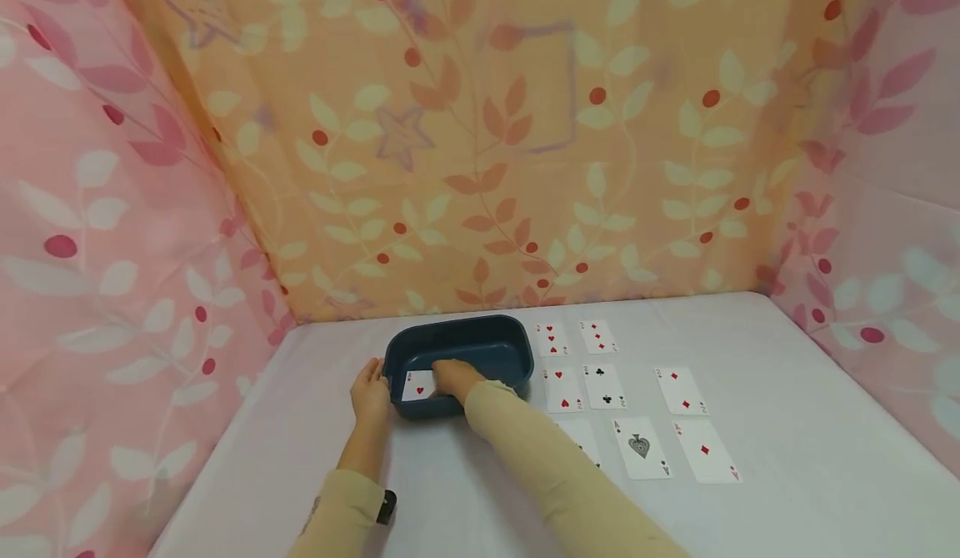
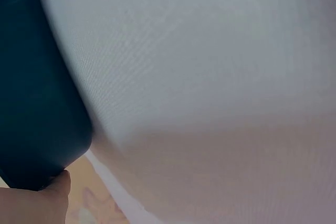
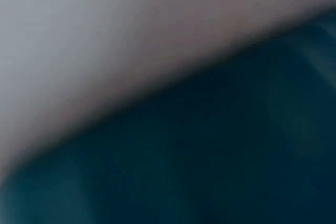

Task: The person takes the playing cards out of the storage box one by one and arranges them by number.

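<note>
A dark blue plastic basin [image 1: 491, 324] stands near the back of the white-covered table. My left hand [image 1: 371, 395] rests against the basin's left end, its fingers fairly straight along the outer wall. The left wrist view shows one digit [image 2: 60, 184] touching the basin wall [image 2: 42, 87]. Reaching over the front rim, my right hand [image 1: 456, 377] pinches the right side of a playing card [image 1: 417, 386] with a red heart, low inside the basin. Its fingertips are partly hidden. Blurred dark blue basin wall [image 3: 210, 145] fills much of the right wrist view.
Face-up cards lie in rows right of the basin, among them an ace of spades [image 1: 640, 448], an ace of diamonds [image 1: 707, 451] and a two of clubs [image 1: 604, 386]. My right sleeve partly covers another card [image 1: 581, 437]. Patterned cloth [image 1: 480, 124] hangs behind and on both sides.
</note>
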A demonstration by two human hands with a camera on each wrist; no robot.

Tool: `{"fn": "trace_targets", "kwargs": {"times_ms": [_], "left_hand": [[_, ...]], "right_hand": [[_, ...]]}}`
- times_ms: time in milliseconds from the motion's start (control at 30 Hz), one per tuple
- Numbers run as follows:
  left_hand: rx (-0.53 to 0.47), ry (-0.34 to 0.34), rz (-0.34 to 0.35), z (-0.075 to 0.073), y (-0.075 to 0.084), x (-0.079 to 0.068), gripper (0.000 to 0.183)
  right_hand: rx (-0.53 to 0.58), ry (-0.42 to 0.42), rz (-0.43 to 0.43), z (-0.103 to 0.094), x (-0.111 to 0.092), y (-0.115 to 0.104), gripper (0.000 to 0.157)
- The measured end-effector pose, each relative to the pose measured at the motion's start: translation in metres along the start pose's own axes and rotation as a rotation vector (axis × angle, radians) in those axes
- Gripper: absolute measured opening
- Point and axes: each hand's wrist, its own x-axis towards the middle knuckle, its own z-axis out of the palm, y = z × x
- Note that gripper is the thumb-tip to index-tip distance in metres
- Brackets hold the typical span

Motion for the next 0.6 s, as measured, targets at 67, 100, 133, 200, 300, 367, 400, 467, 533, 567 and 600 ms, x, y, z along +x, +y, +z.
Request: {"fn": "trace_targets", "kwargs": {"times_ms": [67, 100, 133, 200, 300, 367, 400, 467, 533, 567, 600], "left_hand": [[-0.02, 0.002, -0.005, 0.001, -0.001, -0.001, 0.054], [-0.03, 0.004, -0.004, 0.002, -0.001, -0.001, 0.054], [-0.038, 0.007, -0.004, 0.002, -0.001, -0.001, 0.054], [-0.056, 0.006, 0.0, 0.002, -0.001, -0.001, 0.054], [-0.059, -0.002, -0.004, 0.004, 0.0, -0.003, 0.053], [-0.057, -0.004, -0.005, 0.005, 0.0, -0.004, 0.051], [-0.053, -0.005, -0.008, 0.005, -0.001, -0.005, 0.051], [-0.04, -0.008, -0.011, 0.005, -0.001, -0.005, 0.05], [-0.027, -0.011, -0.011, 0.005, -0.001, -0.005, 0.051], [-0.021, -0.012, -0.009, 0.005, -0.001, -0.005, 0.051], [-0.011, -0.009, -0.011, 0.005, 0.0, -0.005, 0.051]], "right_hand": [[-0.031, 0.024, -0.022, 0.013, 0.015, 0.004, 0.053], [-0.038, 0.028, -0.031, 0.012, 0.014, 0.002, 0.05], [-0.043, 0.04, -0.044, 0.012, 0.014, 0.001, 0.05], [-0.037, 0.063, -0.051, 0.012, 0.012, -0.001, 0.051], [0.035, 0.106, -0.043, -0.001, -0.006, -0.006, 0.056], [0.128, 0.128, -0.07, -0.002, -0.006, -0.003, 0.06], [0.176, 0.131, -0.099, -0.002, -0.005, -0.002, 0.059], [0.25, 0.131, -0.162, -0.003, -0.002, 0.002, 0.052], [0.298, 0.124, -0.212, -0.005, 0.001, 0.007, 0.04], [0.315, 0.119, -0.224, -0.007, 0.002, 0.009, 0.032], [0.326, 0.115, -0.228, -0.009, 0.003, 0.012, 0.026]]}}
